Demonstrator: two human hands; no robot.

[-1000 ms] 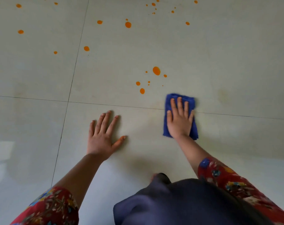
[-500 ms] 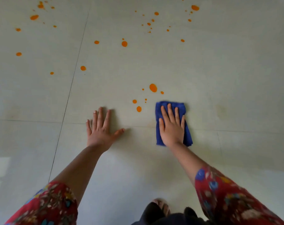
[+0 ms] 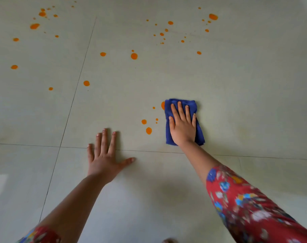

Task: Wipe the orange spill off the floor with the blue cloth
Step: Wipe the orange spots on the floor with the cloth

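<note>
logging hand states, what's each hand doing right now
Left hand: open, fingers spread, palm flat on the floor, holding nothing.
Right hand: open, straight fingers pressing the blue cloth flat on the floor.

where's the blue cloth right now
In the head view the blue cloth lies on the floor right of centre, under the right hand, its upper left edge meeting an orange drop.
</note>
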